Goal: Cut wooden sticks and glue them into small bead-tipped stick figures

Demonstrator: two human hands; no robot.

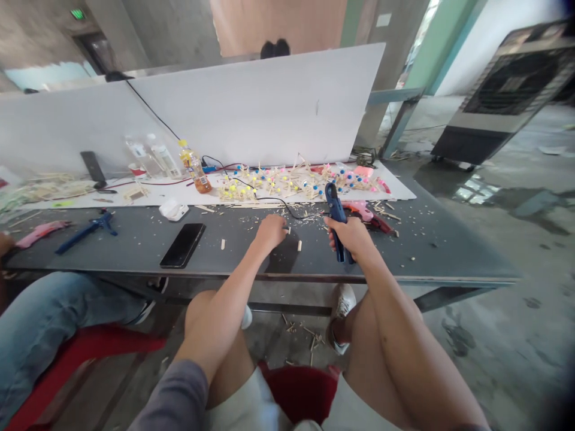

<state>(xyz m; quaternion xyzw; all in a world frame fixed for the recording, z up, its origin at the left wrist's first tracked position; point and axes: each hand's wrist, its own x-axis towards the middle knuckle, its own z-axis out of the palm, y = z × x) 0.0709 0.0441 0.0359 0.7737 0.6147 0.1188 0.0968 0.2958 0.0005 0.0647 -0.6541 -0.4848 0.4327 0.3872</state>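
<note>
My right hand (353, 236) is wrapped round blue pliers (336, 206), jaws pointing up and away from me over the table. To its left, my left hand (272, 233) is low over the tabletop with its fingers pinched. A small pale wooden stick piece (288, 230) shows at its fingertips. Another short wooden piece (299, 245) lies on the table between my hands, and a further wooden piece (223, 244) is left of my left hand. Beyond both hands are stick models (269, 182) with yellow, blue and pink balls, on a white board (399, 193).
A pink glue gun (359, 209) lies just beyond my right hand. A black phone (182, 245), a white case (173, 209), a blue glue gun (87, 230) and a bottle (195, 167) are leftward. Someone in jeans (76, 305) sits at left. A thin black cable crosses the wood scraps.
</note>
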